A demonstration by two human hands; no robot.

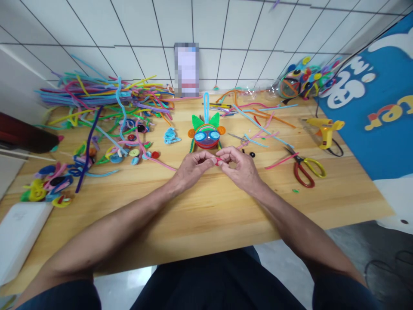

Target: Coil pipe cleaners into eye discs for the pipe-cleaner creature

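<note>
My left hand (195, 167) and my right hand (238, 167) meet at the middle of the table, fingertips pinched together. Between them is a small piece of red pipe cleaner (218, 161), mostly covered by the fingers. Just beyond stands a colourful pipe-cleaner figure (207, 132) with green pointed ears, orange side coils, blue oval eyes and a tall light-blue loop on top. The fingers hide its lower part. A coiled light-blue pipe-cleaner piece (171, 136) lies left of the figure, and two small black beads (252, 154) lie beyond my right hand.
Scissors (303, 165) with red and yellow handles lie at the right, near a yellow glue gun (325, 129). A heap of pipe cleaners (93, 92) fills the back left, coiled pieces (53, 181) below it. A phone (187, 71) leans on the wall; a white box (22, 237) lies front left.
</note>
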